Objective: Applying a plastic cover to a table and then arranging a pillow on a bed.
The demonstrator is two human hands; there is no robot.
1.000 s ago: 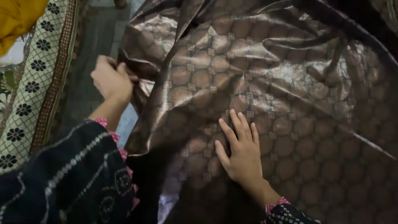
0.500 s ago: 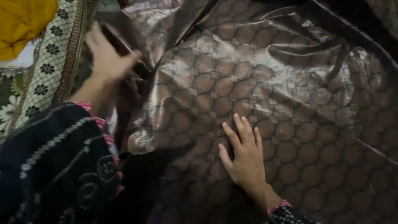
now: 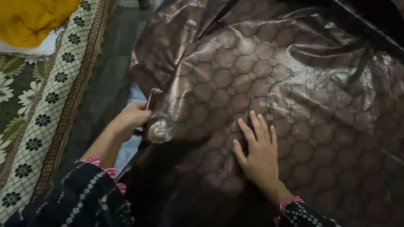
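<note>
I watch the left hand (image 3: 128,120) close around the rolled edge of a shiny brown patterned fabric (image 3: 273,71) — spread wide across the frame — while the right hand (image 3: 259,153) lies open, fingers flat on the cloth; a floral mat (image 3: 50,96) borders the left.

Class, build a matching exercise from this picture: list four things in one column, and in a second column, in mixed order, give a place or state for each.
Things
1. left hand
2. right hand
3. yellow cloth
4. patterned mat

Places or states
A. top left corner
B. lying flat on the shiny brown fabric
C. gripping the fabric's left edge
D. along the left side, with dark flower motifs

Pairs: 1-C, 2-B, 3-A, 4-D
</note>
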